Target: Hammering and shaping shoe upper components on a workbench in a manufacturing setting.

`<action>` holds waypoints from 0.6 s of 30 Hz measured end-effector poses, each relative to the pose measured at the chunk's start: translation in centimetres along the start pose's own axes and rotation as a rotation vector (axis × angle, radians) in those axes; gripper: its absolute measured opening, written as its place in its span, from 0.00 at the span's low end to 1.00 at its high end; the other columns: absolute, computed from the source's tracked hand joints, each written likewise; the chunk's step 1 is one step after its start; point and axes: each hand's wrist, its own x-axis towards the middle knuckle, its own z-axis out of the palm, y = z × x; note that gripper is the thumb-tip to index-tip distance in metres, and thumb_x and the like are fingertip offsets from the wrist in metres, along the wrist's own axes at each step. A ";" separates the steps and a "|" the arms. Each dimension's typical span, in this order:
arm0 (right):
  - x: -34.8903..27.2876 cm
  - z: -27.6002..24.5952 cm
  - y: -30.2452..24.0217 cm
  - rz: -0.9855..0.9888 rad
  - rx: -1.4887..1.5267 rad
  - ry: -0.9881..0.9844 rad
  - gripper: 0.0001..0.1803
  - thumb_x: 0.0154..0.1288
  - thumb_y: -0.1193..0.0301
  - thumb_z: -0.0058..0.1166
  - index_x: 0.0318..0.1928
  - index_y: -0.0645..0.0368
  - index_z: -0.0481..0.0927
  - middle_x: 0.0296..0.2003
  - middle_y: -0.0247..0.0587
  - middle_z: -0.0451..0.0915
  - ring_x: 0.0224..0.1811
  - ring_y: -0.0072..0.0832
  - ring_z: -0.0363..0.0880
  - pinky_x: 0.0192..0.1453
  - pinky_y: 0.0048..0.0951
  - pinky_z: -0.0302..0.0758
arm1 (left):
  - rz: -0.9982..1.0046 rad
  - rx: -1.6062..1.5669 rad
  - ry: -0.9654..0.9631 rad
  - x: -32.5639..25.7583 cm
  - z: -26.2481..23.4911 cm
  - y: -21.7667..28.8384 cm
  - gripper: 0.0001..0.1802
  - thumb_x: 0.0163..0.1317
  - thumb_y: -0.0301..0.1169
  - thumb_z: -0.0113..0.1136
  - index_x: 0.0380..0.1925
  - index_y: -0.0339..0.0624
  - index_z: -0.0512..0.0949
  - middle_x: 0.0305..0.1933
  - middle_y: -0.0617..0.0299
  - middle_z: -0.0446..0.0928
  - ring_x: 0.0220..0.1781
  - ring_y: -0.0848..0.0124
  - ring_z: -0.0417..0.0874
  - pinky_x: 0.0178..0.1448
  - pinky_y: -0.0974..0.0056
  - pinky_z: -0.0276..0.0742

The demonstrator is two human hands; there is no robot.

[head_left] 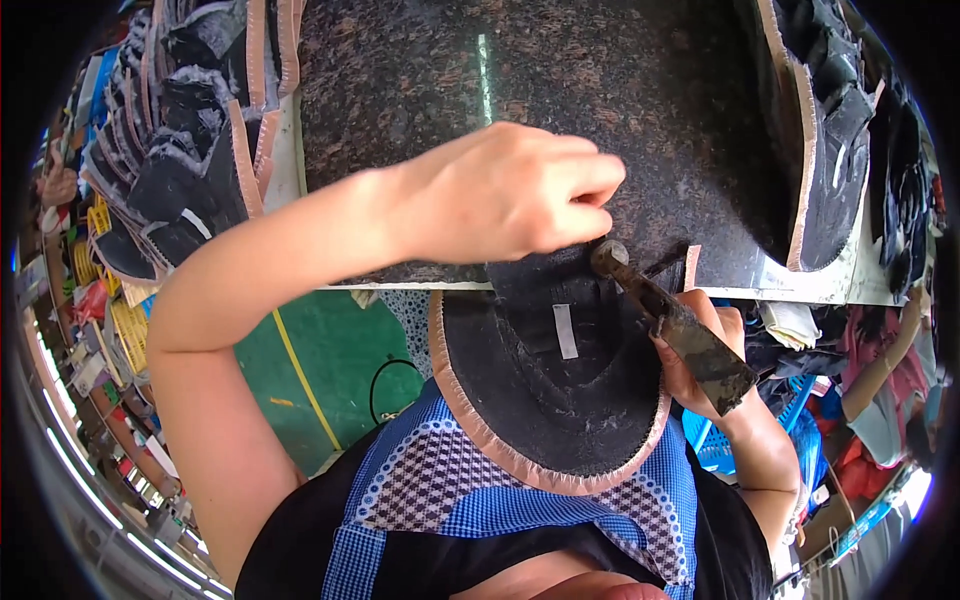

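In my right hand (700, 350) is a worn metal hammer (700, 350) with a small round face and a broad flat tail; its handle is hidden by my fingers. The round face rests over the upper right part of a black U-shaped piece (520, 400), which looks like a shoe upper and has a pleated pinkish-tan edge. That piece lies partly on the table's near edge and partly against my apron, with a short white strip (566, 332) on its inside. Above its far end, my left hand (520, 195) is closed with curled fingers. What those fingers hold, if anything, is hidden.
A dark speckled stone tabletop (420, 90) with a pale edge lies ahead. Stacks of similar black pieces stand at left (185, 180) and right (835, 150). Below the table is a green floor (330, 370) with a yellow line. A blue basket (712, 445) sits at my right.
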 end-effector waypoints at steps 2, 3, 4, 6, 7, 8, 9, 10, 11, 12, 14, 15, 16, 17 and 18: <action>-0.2 0.0 0.2 -0.007 -0.010 -0.008 0.10 0.60 0.74 0.60 0.40 0.63 0.74 0.22 0.46 0.76 0.21 0.47 0.79 0.26 0.36 0.73 | 0.012 0.091 0.133 -0.6 0.9 0.9 0.06 0.56 0.26 0.66 0.34 0.37 0.82 0.31 0.61 0.74 0.31 0.65 0.79 0.32 0.63 0.78; -0.2 0.0 0.3 -0.015 -0.023 -0.018 0.12 0.57 0.74 0.61 0.40 0.63 0.74 0.22 0.46 0.77 0.22 0.47 0.80 0.27 0.37 0.74 | -0.054 0.083 0.164 -0.8 1.2 1.4 0.06 0.56 0.26 0.66 0.33 0.37 0.82 0.31 0.61 0.74 0.30 0.66 0.79 0.32 0.63 0.78; -0.3 0.0 0.4 -0.013 -0.019 -0.016 0.12 0.57 0.74 0.61 0.40 0.63 0.74 0.22 0.46 0.77 0.22 0.47 0.80 0.27 0.37 0.74 | -0.053 0.082 0.159 -0.9 1.5 1.8 0.06 0.56 0.26 0.66 0.33 0.37 0.82 0.31 0.61 0.74 0.30 0.66 0.79 0.32 0.63 0.78; -0.6 0.1 0.5 -0.030 -0.103 -0.019 0.17 0.50 0.74 0.62 0.42 0.63 0.75 0.23 0.47 0.78 0.22 0.49 0.80 0.27 0.39 0.75 | -0.210 -0.045 0.260 -0.8 2.1 2.2 0.06 0.54 0.25 0.67 0.32 0.37 0.82 0.30 0.61 0.74 0.29 0.67 0.79 0.31 0.64 0.78; -0.7 0.1 0.6 -0.028 -0.100 -0.016 0.17 0.50 0.74 0.62 0.42 0.63 0.75 0.23 0.47 0.78 0.22 0.49 0.80 0.27 0.39 0.75 | -0.208 -0.046 0.256 -0.8 2.2 2.2 0.06 0.54 0.25 0.67 0.32 0.37 0.82 0.30 0.61 0.74 0.29 0.67 0.79 0.31 0.64 0.78; -0.8 0.1 0.9 -0.015 -0.071 -0.022 0.18 0.49 0.75 0.62 0.42 0.63 0.75 0.23 0.47 0.79 0.22 0.49 0.80 0.27 0.39 0.76 | -0.179 0.037 0.217 -0.9 2.1 2.2 0.06 0.54 0.25 0.67 0.32 0.36 0.82 0.30 0.61 0.75 0.30 0.67 0.80 0.31 0.65 0.78; -0.9 0.1 1.1 -0.003 -0.041 -0.028 0.19 0.47 0.75 0.63 0.43 0.63 0.75 0.23 0.47 0.79 0.22 0.49 0.80 0.27 0.39 0.76 | -0.149 0.121 0.179 -0.9 2.2 2.3 0.06 0.54 0.25 0.67 0.32 0.36 0.82 0.31 0.60 0.75 0.30 0.67 0.80 0.30 0.66 0.78; -0.9 0.1 1.0 -0.001 -0.038 -0.023 0.19 0.47 0.75 0.63 0.43 0.63 0.75 0.23 0.47 0.79 0.22 0.49 0.80 0.27 0.39 0.76 | -0.077 0.210 0.214 -1.0 2.5 2.5 0.06 0.54 0.25 0.67 0.31 0.36 0.82 0.31 0.60 0.76 0.30 0.67 0.81 0.30 0.66 0.79; -0.8 0.1 1.0 -0.016 -0.039 -0.011 0.19 0.47 0.76 0.62 0.42 0.63 0.75 0.23 0.47 0.79 0.22 0.49 0.80 0.27 0.39 0.76 | -0.003 0.299 0.249 -1.0 2.8 2.9 0.05 0.54 0.25 0.66 0.30 0.36 0.81 0.31 0.59 0.76 0.30 0.67 0.81 0.30 0.67 0.79; -0.7 0.2 0.9 -0.031 -0.041 0.001 0.19 0.47 0.76 0.62 0.42 0.64 0.75 0.23 0.47 0.79 0.22 0.49 0.80 0.27 0.39 0.76 | 0.024 0.368 0.229 -1.0 2.8 3.2 0.05 0.55 0.26 0.66 0.29 0.36 0.81 0.31 0.59 0.76 0.30 0.66 0.81 0.30 0.67 0.80; -0.7 0.2 0.8 -0.037 -0.046 -0.005 0.18 0.47 0.76 0.62 0.42 0.64 0.75 0.23 0.48 0.79 0.22 0.49 0.81 0.28 0.39 0.76 | -0.027 0.345 0.229 -1.2 3.3 3.2 0.05 0.55 0.26 0.66 0.30 0.35 0.81 0.31 0.59 0.76 0.29 0.66 0.81 0.30 0.67 0.80; -0.7 0.2 0.7 -0.046 -0.053 -0.015 0.18 0.47 0.76 0.62 0.42 0.64 0.75 0.24 0.48 0.79 0.23 0.49 0.81 0.28 0.38 0.77 | -0.081 0.323 0.233 -1.3 3.5 3.2 0.05 0.56 0.25 0.66 0.30 0.35 0.81 0.31 0.59 0.76 0.29 0.67 0.81 0.30 0.67 0.80; -0.8 0.3 0.7 -0.044 -0.052 -0.012 0.18 0.47 0.76 0.62 0.42 0.64 0.75 0.24 0.48 0.79 0.23 0.49 0.81 0.28 0.38 0.77 | -0.188 0.239 0.206 -1.4 3.6 3.3 0.04 0.57 0.25 0.65 0.32 0.36 0.82 0.31 0.60 0.76 0.29 0.67 0.80 0.31 0.66 0.79; -0.9 0.5 0.8 -0.028 -0.028 0.007 0.16 0.51 0.76 0.62 0.42 0.65 0.75 0.23 0.48 0.79 0.23 0.48 0.81 0.28 0.39 0.76 | -0.185 0.239 0.204 -1.5 3.4 3.3 0.04 0.57 0.25 0.65 0.32 0.36 0.82 0.31 0.60 0.76 0.29 0.67 0.80 0.31 0.66 0.79; -1.0 0.6 0.7 -0.014 -0.004 0.025 0.15 0.54 0.75 0.62 0.41 0.65 0.75 0.22 0.48 0.78 0.22 0.48 0.80 0.27 0.39 0.75 | -0.234 0.083 0.225 -1.5 3.0 3.3 0.05 0.57 0.25 0.65 0.33 0.37 0.83 0.31 0.61 0.76 0.30 0.68 0.79 0.31 0.65 0.78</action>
